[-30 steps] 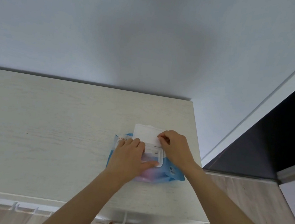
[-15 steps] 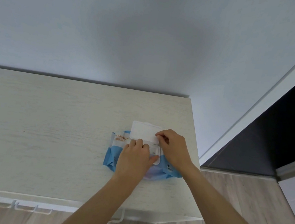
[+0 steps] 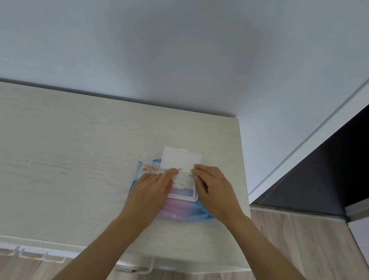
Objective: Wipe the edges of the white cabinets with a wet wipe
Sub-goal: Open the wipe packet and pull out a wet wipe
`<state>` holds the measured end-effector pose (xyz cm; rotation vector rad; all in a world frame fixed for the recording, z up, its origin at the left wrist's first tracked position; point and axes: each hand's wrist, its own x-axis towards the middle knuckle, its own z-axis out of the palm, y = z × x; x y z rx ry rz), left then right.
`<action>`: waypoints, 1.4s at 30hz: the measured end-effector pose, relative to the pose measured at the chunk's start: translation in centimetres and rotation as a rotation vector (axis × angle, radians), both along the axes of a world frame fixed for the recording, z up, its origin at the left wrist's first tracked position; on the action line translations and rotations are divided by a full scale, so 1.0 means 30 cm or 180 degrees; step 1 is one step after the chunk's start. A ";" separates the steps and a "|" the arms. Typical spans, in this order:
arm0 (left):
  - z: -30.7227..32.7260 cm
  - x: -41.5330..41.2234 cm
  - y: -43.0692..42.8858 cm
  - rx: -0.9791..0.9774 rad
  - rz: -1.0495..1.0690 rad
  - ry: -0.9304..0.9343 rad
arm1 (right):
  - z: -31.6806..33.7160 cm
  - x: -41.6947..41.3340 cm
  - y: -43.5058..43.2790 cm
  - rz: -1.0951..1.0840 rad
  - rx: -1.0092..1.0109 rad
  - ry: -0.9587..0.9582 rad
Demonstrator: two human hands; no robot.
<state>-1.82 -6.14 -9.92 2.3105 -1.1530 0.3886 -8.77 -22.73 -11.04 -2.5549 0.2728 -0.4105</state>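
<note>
A blue wet wipe pack (image 3: 149, 170) lies on the white cabinet top (image 3: 61, 160) near its right edge. Its white lid (image 3: 181, 160) is flipped open toward the wall, baring the white opening (image 3: 183, 182). My left hand (image 3: 150, 191) lies on the left half of the pack, fingertips at the opening. My right hand (image 3: 216, 192) rests on the right half, fingertips at the lid hinge. I cannot tell whether a wipe is pinched between the fingers.
A plain wall rises behind the cabinet. White handles (image 3: 0, 250) hang under its front edge. To the right are a white door frame (image 3: 317, 136), a dark doorway (image 3: 335, 175) and wooden floor (image 3: 305, 245).
My left hand has slid to the left side of the pack, uncovering the opening. My right fingertips moved from the lid's corner down to its hinge. The lid stays open.
</note>
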 end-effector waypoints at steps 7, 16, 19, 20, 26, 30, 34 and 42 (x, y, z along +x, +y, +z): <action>0.000 0.014 0.040 0.0135 0.0114 0.0262 | -0.004 -0.021 -0.009 0.0188 0.0075 0.0238; -0.054 0.017 0.126 0.0089 0.0180 0.1016 | -0.007 -0.026 -0.019 0.0281 0.0073 0.0342; -0.076 0.014 0.140 0.0183 0.0146 0.1213 | -0.003 -0.027 -0.020 0.0335 0.0036 0.0381; -0.079 0.014 0.146 0.0224 0.0173 0.1270 | -0.001 -0.028 -0.020 0.0360 0.0010 0.0408; -0.087 0.022 0.173 0.0540 0.0105 0.1246 | 0.011 -0.034 -0.007 0.0371 -0.0175 0.0367; -0.091 0.016 0.172 0.0381 0.0060 0.1462 | 0.040 -0.032 0.026 0.0365 -0.0482 0.0001; -0.091 0.009 0.168 0.0398 0.0096 0.1326 | 0.064 -0.013 0.073 0.0433 -0.0779 -0.0110; -0.062 0.008 0.162 0.0825 0.0064 0.0586 | 0.056 0.027 0.127 0.0226 -0.0582 0.0273</action>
